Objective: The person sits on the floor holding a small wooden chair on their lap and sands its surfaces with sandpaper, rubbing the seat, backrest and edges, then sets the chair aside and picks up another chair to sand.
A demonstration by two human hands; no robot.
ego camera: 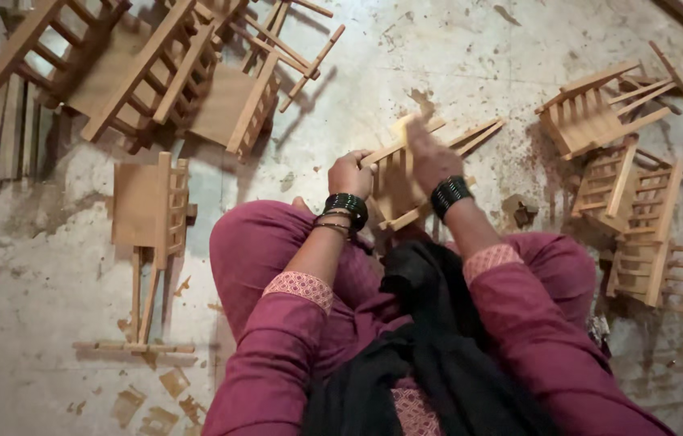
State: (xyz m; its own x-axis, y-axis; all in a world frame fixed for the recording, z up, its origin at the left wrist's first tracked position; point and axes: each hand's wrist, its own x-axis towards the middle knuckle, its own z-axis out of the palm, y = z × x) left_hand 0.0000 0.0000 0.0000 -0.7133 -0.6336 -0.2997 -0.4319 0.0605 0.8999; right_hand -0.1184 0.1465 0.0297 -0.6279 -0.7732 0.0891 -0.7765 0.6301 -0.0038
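Head view: two hands on a small wooden chair frame above the lap.

Left hand [349, 173] has its fingers curled tight around the frame [402, 190]; the right hand [430, 157] presses on its top, grip unclear. More small wooden chairs [640, 202] lie on the concrete floor [34, 282].

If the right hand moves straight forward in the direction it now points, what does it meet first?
The right hand already rests on the small wooden chair frame, so it meets that first. Beyond the frame, the concrete floor looks free, though depth is unclear.
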